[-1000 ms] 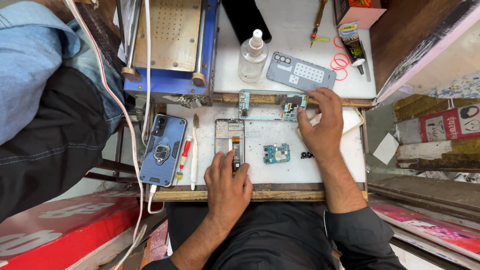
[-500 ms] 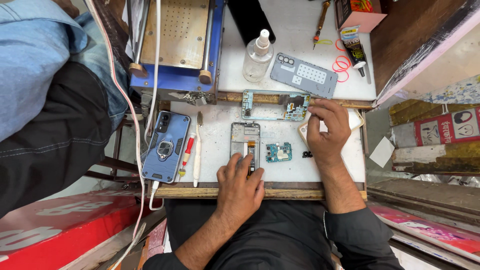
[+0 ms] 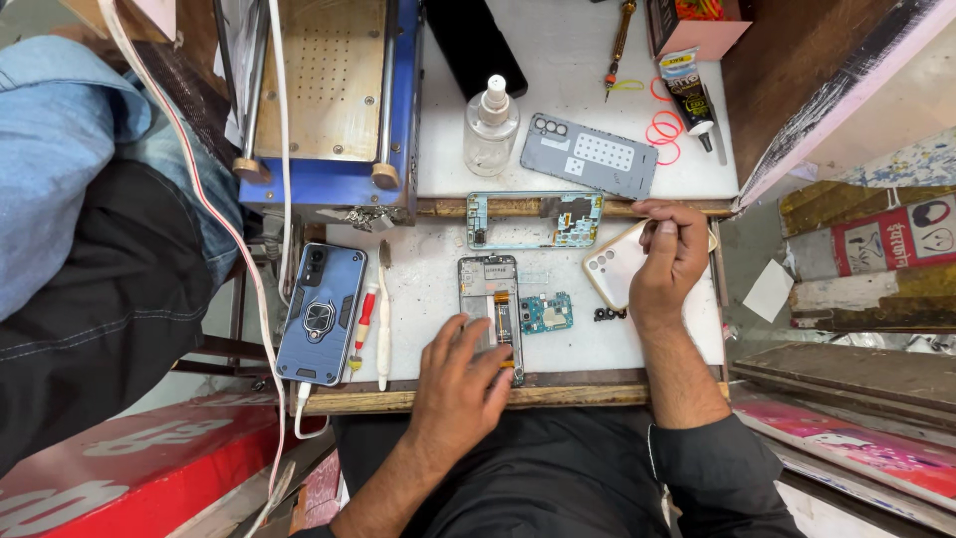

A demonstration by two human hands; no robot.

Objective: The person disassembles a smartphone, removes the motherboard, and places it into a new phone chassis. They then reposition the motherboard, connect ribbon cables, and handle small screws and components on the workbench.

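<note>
since a moment ago my right hand (image 3: pixel 669 261) has slid off the opened frame at the back edge and now rests on the cream phone back cover (image 3: pixel 615 277) at the right of the mat, while my left hand (image 3: pixel 460 384) sits about where it was. nearest me, the left hand lies flat on the lower end of the opened phone (image 3: pixel 490 304), fingers spread and loose, pressing rather than gripping, at the front middle of the white work mat (image 3: pixel 428 289). just right of that phone lies a small blue circuit board (image 3: pixel 547 312), apart from it. my right hand's fingers are curled down onto the cream cover; whether they pinch anything i cannot tell. left of the opened phone lie a white spudger (image 3: pixel 383 309) and a phone in a blue rugged case (image 3: pixel 321 312). farther back, a light blue phone frame (image 3: pixel 533 219) lies along the wooden strip. beyond it stand a clear spray bottle (image 3: pixel 491 130) and a grey back panel (image 3: pixel 588 155), with a blue separator machine (image 3: pixel 329 110) to the left.
</note>
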